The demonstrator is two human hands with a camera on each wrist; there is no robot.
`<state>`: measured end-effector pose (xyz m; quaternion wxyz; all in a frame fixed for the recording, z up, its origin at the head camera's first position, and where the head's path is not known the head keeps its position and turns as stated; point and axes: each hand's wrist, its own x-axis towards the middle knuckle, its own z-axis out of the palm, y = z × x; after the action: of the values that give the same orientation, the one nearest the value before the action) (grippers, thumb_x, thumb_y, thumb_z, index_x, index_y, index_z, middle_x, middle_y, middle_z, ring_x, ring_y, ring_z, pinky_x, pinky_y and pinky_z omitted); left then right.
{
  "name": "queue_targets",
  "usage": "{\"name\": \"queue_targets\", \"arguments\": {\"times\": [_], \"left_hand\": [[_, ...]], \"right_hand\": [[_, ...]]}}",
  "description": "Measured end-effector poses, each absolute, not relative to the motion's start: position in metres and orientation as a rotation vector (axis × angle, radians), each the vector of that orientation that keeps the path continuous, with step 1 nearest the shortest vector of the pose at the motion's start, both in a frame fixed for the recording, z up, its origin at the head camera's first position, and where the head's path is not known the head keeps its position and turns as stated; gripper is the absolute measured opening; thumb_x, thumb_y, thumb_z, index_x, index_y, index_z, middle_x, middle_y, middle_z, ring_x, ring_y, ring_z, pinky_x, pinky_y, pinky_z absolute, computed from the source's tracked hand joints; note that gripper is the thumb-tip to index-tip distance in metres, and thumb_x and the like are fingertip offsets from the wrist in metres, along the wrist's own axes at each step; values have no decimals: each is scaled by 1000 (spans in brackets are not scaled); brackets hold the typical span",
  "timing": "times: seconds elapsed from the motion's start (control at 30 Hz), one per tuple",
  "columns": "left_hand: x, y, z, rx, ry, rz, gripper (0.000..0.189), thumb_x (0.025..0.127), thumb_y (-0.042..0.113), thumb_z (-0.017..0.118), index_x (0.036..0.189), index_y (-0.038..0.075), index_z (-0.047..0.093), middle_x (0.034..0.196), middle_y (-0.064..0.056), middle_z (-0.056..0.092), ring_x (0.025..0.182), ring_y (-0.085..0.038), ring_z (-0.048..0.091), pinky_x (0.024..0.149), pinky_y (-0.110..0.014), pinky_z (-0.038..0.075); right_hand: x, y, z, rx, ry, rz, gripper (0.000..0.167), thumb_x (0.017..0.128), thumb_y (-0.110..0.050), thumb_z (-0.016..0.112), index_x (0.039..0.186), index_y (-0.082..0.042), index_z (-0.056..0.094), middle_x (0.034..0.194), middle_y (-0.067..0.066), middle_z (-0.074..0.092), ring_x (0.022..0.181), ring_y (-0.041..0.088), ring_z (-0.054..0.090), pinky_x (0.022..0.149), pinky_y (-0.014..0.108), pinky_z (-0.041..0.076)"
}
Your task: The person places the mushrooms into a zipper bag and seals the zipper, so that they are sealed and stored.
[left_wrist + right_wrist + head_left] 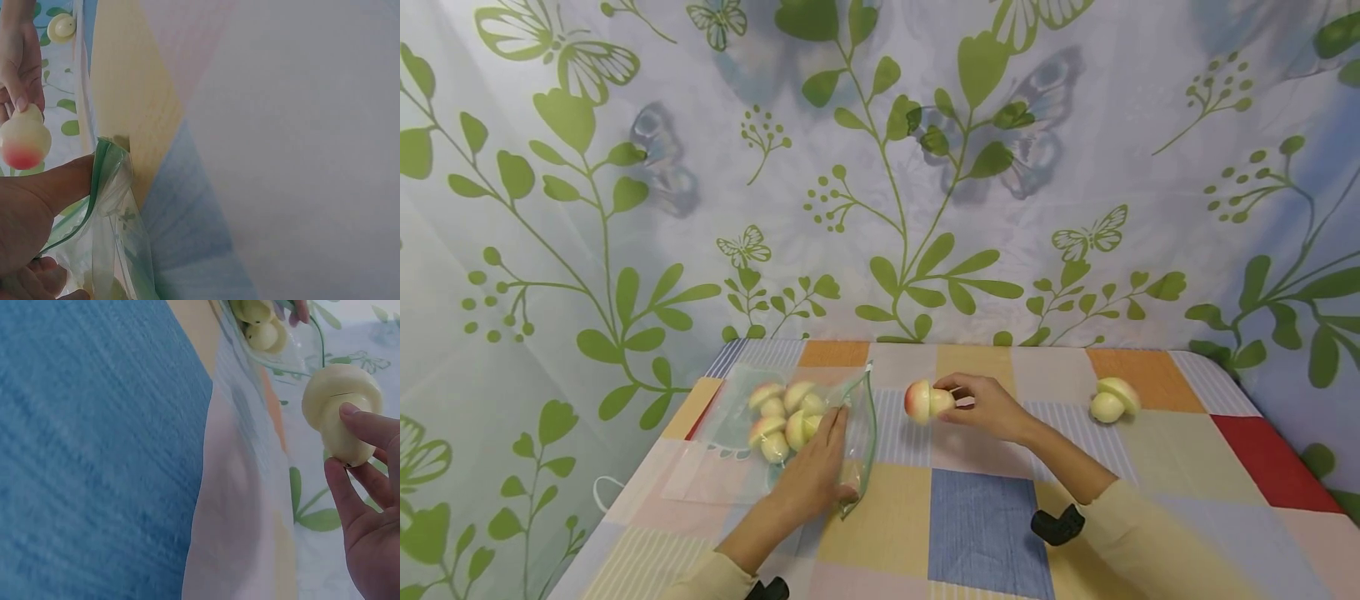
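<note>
A clear zip bag (730, 467) with a green-edged mouth lies on the left of the table, with several toy mushrooms (772, 442) inside. My left hand (815, 467) holds the bag near its mouth; in the left wrist view its thumb (65, 184) hooks the green edge and the other fingers curl beneath, partly hidden. My right hand (988, 407) pinches a pale toy mushroom with a reddish cap (925, 402) by its stem, above the table and just right of the bag mouth. The right wrist view shows thumb and fingertips on that mushroom's stem (347, 434).
Another toy mushroom (1114, 400) lies at the right of the table. A patchwork cloth (992, 525) covers the table. Behind it hangs a curtain (880, 208) printed with leaves and butterflies. A white cord loop (602, 493) shows by the left edge.
</note>
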<state>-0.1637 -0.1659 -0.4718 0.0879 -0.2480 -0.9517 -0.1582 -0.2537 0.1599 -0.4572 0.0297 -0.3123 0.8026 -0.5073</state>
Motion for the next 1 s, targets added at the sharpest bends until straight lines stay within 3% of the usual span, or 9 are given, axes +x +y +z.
{"name": "queue_targets", "arguments": {"times": [1.0], "left_hand": [[-161,-164,-471,-747,-2825,-491,129,64,19,100,158,-12,18,159,-33,27,138,-44,45,101,-45,51]], "right_hand": [[-261,65,-475,-1052,2469,-1397,39,88,-10,84,123,-4,67,122,10,68,109,29,69,84,28,59]]}}
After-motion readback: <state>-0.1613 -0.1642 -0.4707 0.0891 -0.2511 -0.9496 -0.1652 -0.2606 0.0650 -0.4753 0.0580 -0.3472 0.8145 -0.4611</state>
